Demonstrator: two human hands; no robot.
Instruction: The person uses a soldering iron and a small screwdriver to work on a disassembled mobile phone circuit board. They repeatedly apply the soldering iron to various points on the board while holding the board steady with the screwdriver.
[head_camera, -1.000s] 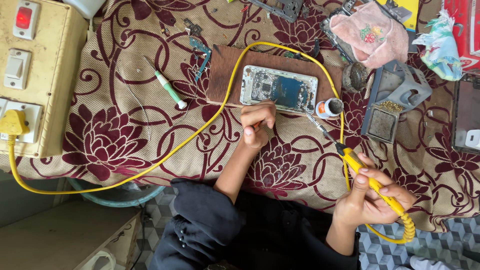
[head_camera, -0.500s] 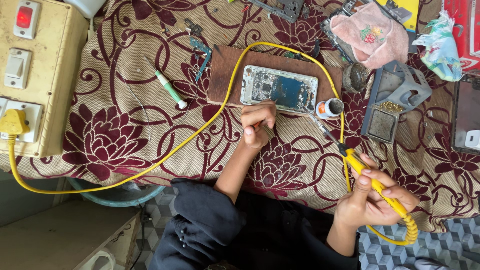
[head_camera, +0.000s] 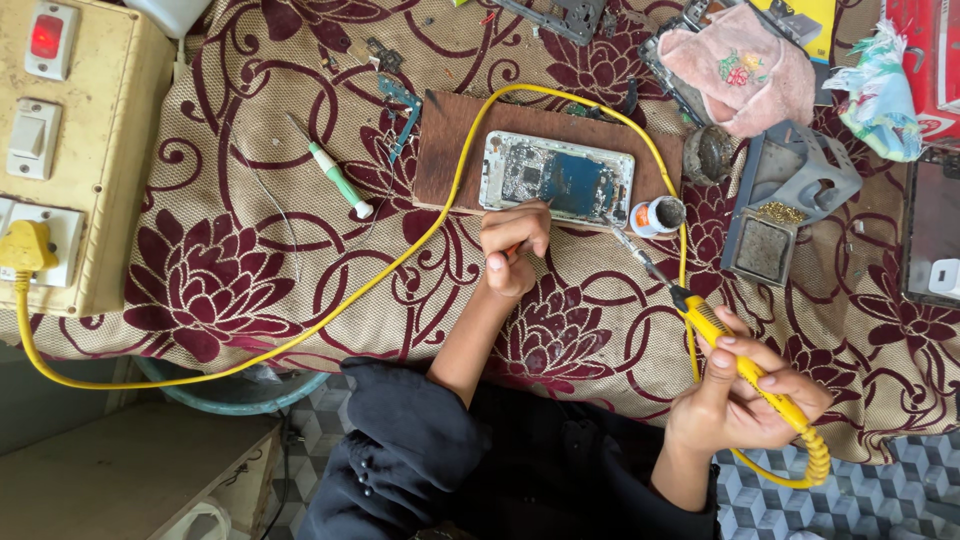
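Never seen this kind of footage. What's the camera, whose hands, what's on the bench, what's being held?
There is no machine here: one camera on a person's head looks straight down at their own two bare hands. The surface is a cloth with a dark red flower pattern. On it lies a brown board carrying an opened phone with its insides showing. The left hand rests at the phone's near edge with a thin orange-tipped tool in its grip. The right hand holds a yellow soldering iron, tip pointing toward a small pot beside the phone. Its yellow cord runs to a switch box. A green screwdriver and a grey stand lie nearby.
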